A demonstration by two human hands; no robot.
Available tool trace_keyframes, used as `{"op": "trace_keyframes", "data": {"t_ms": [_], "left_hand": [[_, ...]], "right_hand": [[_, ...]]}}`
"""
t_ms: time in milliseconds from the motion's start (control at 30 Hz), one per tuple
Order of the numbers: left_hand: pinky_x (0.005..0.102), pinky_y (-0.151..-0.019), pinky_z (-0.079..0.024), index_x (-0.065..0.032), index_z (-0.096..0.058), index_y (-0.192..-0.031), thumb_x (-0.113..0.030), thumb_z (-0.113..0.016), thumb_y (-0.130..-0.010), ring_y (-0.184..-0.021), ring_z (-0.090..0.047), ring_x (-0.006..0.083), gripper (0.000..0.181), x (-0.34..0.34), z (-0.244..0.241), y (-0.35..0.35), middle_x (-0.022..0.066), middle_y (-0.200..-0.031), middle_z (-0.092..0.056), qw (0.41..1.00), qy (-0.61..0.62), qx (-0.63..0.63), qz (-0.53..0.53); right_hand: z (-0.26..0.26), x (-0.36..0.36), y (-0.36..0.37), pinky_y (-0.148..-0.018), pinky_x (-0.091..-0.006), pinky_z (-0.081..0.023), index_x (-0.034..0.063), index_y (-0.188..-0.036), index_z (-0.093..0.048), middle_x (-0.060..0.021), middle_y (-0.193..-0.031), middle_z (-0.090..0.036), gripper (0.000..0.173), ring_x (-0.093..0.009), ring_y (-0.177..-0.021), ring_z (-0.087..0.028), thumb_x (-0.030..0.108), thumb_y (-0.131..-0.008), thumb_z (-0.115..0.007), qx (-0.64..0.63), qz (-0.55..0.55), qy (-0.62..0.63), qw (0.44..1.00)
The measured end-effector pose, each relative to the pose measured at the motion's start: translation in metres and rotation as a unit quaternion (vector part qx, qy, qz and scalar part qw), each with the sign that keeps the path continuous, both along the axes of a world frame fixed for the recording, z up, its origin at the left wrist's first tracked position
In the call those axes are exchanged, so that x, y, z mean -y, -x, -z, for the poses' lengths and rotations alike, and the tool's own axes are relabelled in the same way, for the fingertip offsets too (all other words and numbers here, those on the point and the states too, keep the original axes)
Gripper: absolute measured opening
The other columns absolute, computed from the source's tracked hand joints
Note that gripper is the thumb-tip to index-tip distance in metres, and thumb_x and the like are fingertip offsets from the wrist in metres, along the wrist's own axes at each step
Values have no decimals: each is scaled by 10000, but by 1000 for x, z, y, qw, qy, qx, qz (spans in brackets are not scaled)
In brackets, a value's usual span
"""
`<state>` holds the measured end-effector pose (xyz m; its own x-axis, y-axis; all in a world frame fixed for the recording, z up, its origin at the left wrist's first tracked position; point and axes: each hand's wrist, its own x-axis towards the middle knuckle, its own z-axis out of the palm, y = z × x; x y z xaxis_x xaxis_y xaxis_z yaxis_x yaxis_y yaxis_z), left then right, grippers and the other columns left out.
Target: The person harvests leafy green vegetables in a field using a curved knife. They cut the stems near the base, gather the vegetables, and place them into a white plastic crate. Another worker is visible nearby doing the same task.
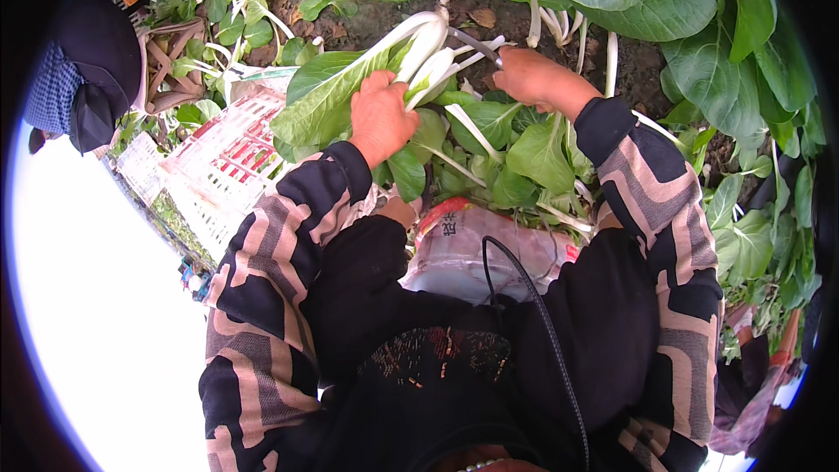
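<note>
My left hand [382,117] grips a leafy green with long white stalks [423,36], much like bok choy, its leaves spreading to the left and its root end up near the soil. In my right hand [541,80] is a metal blade [475,44], whose handle is hidden in my fist. The blade's tip lies close beside the plant's base. Thin pale stalks run between the two hands. Loose leaves and cut stalks [475,130] lie beneath my hands.
Large leafy plants [695,19] stand at the top right. White and red plastic crates [223,151] are at the left, near a person in dark clothing [98,72]. A printed plastic bag [485,252] lies between my knees. More people [754,373] are at the lower right.
</note>
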<state>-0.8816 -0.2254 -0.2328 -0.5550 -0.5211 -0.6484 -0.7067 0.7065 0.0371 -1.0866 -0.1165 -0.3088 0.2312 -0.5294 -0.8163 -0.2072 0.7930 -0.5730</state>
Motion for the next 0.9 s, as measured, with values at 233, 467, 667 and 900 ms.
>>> {"op": "trace_keyframes", "data": {"t_ms": [233, 467, 667, 900], "left_hand": [[401, -817, -344, -81, -641, -906, -123, -666, -592, -1006, -459, 291, 318, 4, -34, 2, 102, -1117, -495, 989, 35, -93, 113], [382, -823, -331, -125, -620, -851, -138, -671, -604, -950, -521, 241, 253, -1, -72, 5, 42, -1053, -529, 948, 24, -198, 247], [384, -812, -331, -116, -626, -842, -138, -668, -613, -951, -522, 246, 234, -7, -95, 18, 47, -1056, -536, 936, 24, -217, 275], [346, -773, -374, -81, -612, -859, -55, -667, -631, -847, -525, 256, 236, -15, -114, 42, 60, -921, -575, 954, -22, -245, 172]], "right_hand": [[7, -43, 6, -476, -378, -482, -19, -1067, -464, -197, -906, -602, 390, -303, -688, -622, 280, -838, -563, -89, 86, 168, 978], [-12, -62, 23, -397, -247, -375, 51, -1035, -476, -3, -675, -484, 311, -80, -485, -439, 275, -847, -584, 149, 279, 69, 946], [-32, -65, 16, -384, -231, -342, 99, -1087, -519, 12, -646, -487, 403, -68, -480, -447, 392, -818, -583, 302, 334, 114, 886], [-56, -71, 27, -471, -203, -386, 68, -1155, -530, -31, -936, -574, 486, -58, -627, -489, 371, -789, -635, 387, 337, 209, 832]]}}
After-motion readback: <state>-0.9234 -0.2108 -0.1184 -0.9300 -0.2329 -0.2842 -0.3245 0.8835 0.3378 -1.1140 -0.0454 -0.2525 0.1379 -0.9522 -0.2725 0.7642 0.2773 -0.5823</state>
